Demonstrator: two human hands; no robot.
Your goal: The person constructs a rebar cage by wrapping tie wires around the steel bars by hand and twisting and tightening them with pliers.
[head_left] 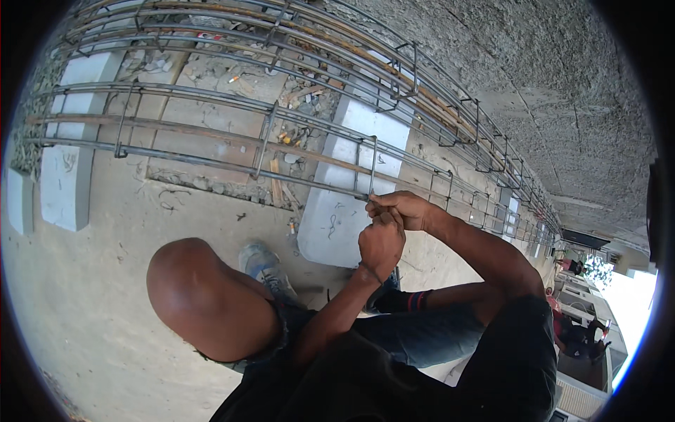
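Observation:
Both hands meet at the lower near bar of a rebar cage [211, 160], where a square stirrup [374, 165] crosses it. My left hand [382, 244] is closed in a fist, just below the bar. Against it, from the right, my right hand [409, 209] is closed too, its fingertips pinched by the stirrup's lower corner. Whatever lies between the fingers is hidden. Under the cage at this spot lies a long pale block [330, 228], with short curled bits of dark wire on top.
More rebar cages [351, 53] run behind, alongside a rough concrete wall [548, 91]. Another pale block [67, 183] supports the left end. Rubble and wood scraps [302, 98] litter the ground beneath the bars. My shoe [267, 271] is near the block. People [580, 337] are far right.

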